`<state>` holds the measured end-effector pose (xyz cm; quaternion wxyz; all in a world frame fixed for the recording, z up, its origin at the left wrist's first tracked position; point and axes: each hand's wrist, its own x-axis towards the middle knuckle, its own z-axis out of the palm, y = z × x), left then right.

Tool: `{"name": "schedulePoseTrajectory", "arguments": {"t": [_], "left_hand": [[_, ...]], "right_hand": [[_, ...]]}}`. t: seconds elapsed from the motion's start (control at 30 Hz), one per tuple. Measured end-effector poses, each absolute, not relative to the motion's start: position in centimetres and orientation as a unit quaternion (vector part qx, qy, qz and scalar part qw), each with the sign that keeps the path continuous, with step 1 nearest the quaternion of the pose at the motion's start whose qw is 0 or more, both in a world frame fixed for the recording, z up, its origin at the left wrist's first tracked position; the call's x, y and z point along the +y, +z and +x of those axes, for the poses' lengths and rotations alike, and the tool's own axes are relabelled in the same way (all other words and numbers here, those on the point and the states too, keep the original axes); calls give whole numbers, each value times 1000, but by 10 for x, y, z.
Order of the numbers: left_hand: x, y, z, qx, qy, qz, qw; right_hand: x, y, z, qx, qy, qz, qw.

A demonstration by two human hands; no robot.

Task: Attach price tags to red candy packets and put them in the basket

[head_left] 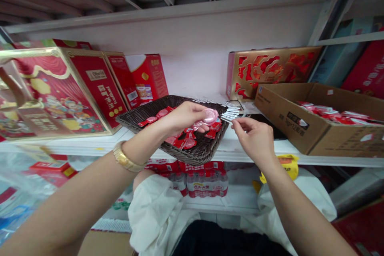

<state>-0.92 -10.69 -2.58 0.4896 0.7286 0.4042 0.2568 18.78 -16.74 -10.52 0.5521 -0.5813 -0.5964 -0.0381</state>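
My left hand [189,117], with a gold bangle on its wrist, reaches over a dark woven basket [205,153] on the white shelf. Its fingers are closed on a round pink packet [210,116] with a shiny clear wrapper. Several red packets [187,143] with round ends lie in the basket below. At the basket's right rim, my right hand [255,138] pinches the near end of a white sticker strip [230,119]. More such strips sit side by side along the rim and behind it.
An open cardboard box [315,134] with red packets stands at the right, beside a dark flat object [270,125]. Red gift boxes [57,92] fill the left, and a gold-red box [273,70] leans at the back. Shrink-wrapped bottles [207,184] stand below. A metal shelf hangs overhead.
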Motion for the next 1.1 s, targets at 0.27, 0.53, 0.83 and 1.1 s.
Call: {"name": "schedulePoseTrajectory", "arguments": {"t": [0.27,0.53,0.83,1.1], "left_hand": [[-148,-19,2,330,262,627,655],[-144,-40,8,279,216,637,685],[-149,-44,1,259,218,703,626],[-155,-41,3,278,227,736,574]], "right_hand": [[-208,-97,187,-601,-101,-436,662],[-205,-99,188,-701,-154,-340,608],[-209,-107,187,-693,-54,-372,615],[-209,-119,176,-593,207,-417,657]]}}
